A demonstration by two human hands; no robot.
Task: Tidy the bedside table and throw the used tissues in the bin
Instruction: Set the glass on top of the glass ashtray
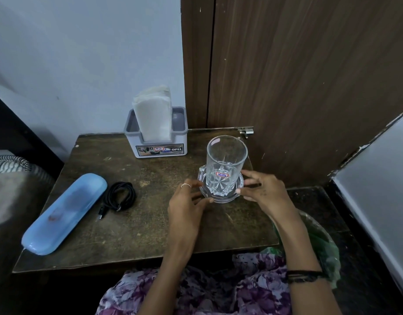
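Steadying a glass (226, 164) on its clear saucer (220, 194) at the counter's (150, 235) right side.
Left hand (187, 205) and right hand (262, 192): fingers loosely spread, tips touching the saucer rim. Tissue holder (156, 142) at back by blue wall; blue case (64, 212), coiled cable (120, 197) left; lined bin (318, 242) below right.

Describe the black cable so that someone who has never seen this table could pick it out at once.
Start at the dark wooden bedside table. On its left side lies a long pale blue case, and the black cable sits just right of it, apart from the glass between the two hands. It is the only black thing on the table, a loose coil with a plug end trailing toward the front.
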